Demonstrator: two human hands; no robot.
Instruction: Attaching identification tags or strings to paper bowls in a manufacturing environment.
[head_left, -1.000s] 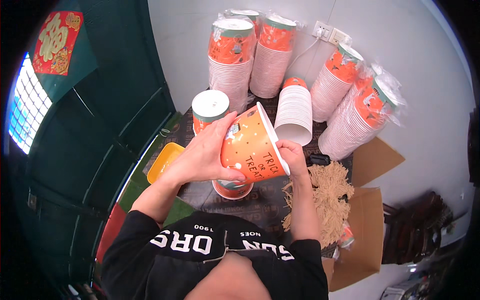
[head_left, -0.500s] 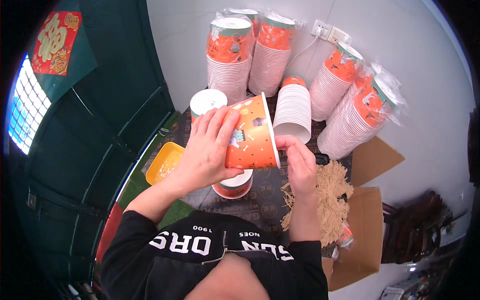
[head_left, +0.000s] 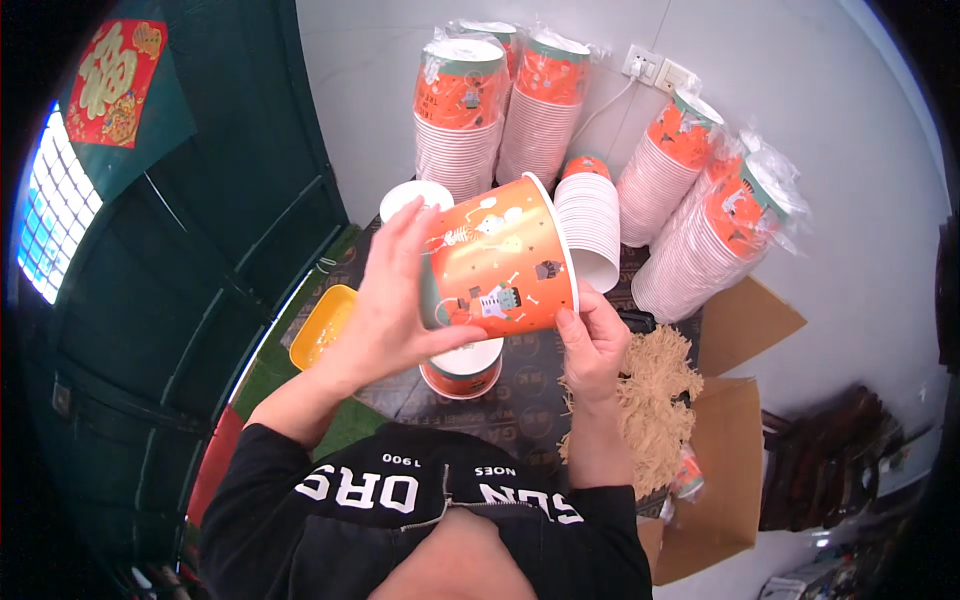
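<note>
An orange paper tub [head_left: 495, 262] with cartoon figures, a green band and a white rolled rim is tilted on its side above the table, its mouth toward the right. My left hand [head_left: 390, 290] cups its green base end, thumb along the lower side and fingers behind the base. At the mouth, my right hand [head_left: 594, 340] pinches the lower rim between thumb and fingers. Below the held tub, an upside-down tub [head_left: 462, 382] stands on the dark table. Another white tub base [head_left: 415, 198] shows just behind my left fingers. The inside of the held tub is hidden.
Wrapped tub stacks stand along the wall at the back [head_left: 460, 130] and right [head_left: 700, 240]. An unwrapped stack [head_left: 590, 230] lies behind my right hand. Shredded tan paper [head_left: 660, 385] lies right, by an open cardboard box [head_left: 715, 470]. A yellow tray [head_left: 322, 325] sits left.
The tub has turned about its length, showing more figures, and shifted slightly right. My left fingers have moved back toward its base; my right hand now has its thumb on the rim.
</note>
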